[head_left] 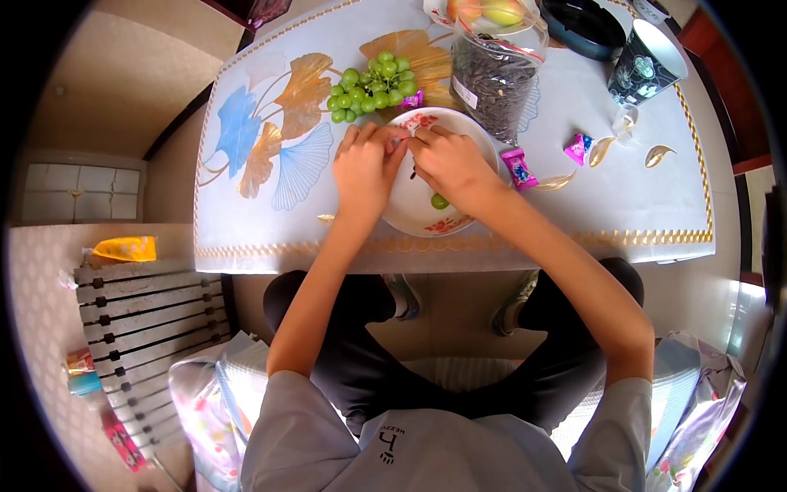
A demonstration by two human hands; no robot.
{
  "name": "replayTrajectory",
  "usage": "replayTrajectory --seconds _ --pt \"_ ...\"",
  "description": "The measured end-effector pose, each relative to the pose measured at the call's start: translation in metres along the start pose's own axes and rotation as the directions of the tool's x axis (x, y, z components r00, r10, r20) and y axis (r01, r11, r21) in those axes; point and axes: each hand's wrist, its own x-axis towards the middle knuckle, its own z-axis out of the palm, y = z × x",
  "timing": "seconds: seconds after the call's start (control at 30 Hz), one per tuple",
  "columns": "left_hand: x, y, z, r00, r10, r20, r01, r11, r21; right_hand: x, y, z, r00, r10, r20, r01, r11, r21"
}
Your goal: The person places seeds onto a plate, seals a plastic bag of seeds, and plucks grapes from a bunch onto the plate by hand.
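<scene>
My left hand (362, 168) and my right hand (456, 164) meet over a white plate (426, 215) with red floral patterns. Both are closed, thumbs and fingertips pinched together above the plate's far half. Whatever is between the fingertips is too small and covered to make out. On the plate, below my right hand, lies a single green grape (439, 201). A few small dark bits, like seeds or shells, show between the hands. Just beyond the left hand rests a bunch of green grapes (373, 88).
Behind the plate stands a see-through bag of dark seeds (496, 86), with fruit behind it. Pink-wrapped candies (519, 168) lie to the right. A patterned paper cup (648, 64) and a dark round ashtray (584, 29) occupy the far right of the tablecloth (270, 221).
</scene>
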Motion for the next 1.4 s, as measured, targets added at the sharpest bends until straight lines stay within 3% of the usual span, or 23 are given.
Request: replayTrajectory --seconds 0.13,0.23,0.33,0.43,0.53,0.73,0.87,0.97,1.1,1.2,1.3,1.33,1.4 --pt "0.001 -0.008 0.007 0.990 0.141 -0.021 -0.140 0.990 0.029 0.001 0.004 -0.005 0.998 0.015 -0.055 -0.011 0.997 0.078" --pt "0.000 0.002 0.001 0.997 -0.069 -0.025 0.063 0.984 -0.169 0.004 0.011 -0.008 0.996 0.048 -0.081 -0.035 0.988 0.152" --pt "0.001 -0.009 0.005 0.996 0.077 -0.053 -0.084 0.987 -0.134 0.007 0.019 -0.015 0.999 0.050 0.007 -0.050 0.975 0.219" --pt "0.000 -0.011 0.001 0.989 -0.138 -0.055 0.107 0.918 -0.383 0.006 0.035 -0.005 0.998 0.006 0.063 -0.021 0.969 0.244" --pt "0.004 -0.013 -0.009 0.931 -0.343 0.122 0.360 0.824 -0.438 0.001 0.047 0.016 0.995 -0.084 -0.059 0.098 0.948 0.302" --pt "0.004 -0.016 -0.012 0.954 -0.289 0.081 0.290 0.818 -0.497 0.004 0.038 -0.001 0.991 -0.121 0.066 0.099 0.960 0.261" --pt "0.004 -0.015 -0.017 0.938 -0.338 0.079 0.329 0.791 -0.516 0.005 0.035 0.001 0.978 -0.181 0.104 0.157 0.966 0.203" --pt "0.003 -0.018 -0.013 0.930 -0.362 0.069 0.338 0.764 -0.550 0.014 0.020 -0.016 0.932 0.038 0.361 -0.121 0.970 0.210" --pt "0.003 -0.023 -0.012 0.931 -0.365 0.032 0.310 0.738 -0.600 0.010 0.031 -0.005 0.986 -0.074 0.149 0.007 0.915 0.404" --pt "0.004 -0.024 -0.018 0.897 -0.428 0.111 0.390 0.647 -0.655 0.009 0.019 -0.031 0.994 -0.112 0.016 0.099 0.925 0.367" --pt "0.014 -0.004 -0.043 0.815 -0.502 0.290 0.541 0.481 -0.689 0.009 -0.007 -0.089 0.993 0.090 -0.082 -0.026 0.814 0.580" --pt "0.022 0.004 -0.052 0.779 -0.516 0.356 0.592 0.421 -0.687 0.009 -0.009 -0.106 0.978 0.072 -0.197 0.081 0.735 0.673" --pt "0.037 0.016 -0.062 0.874 -0.415 0.253 0.443 0.464 -0.767 0.009 -0.009 -0.140 0.922 0.171 -0.347 0.109 0.747 0.656"
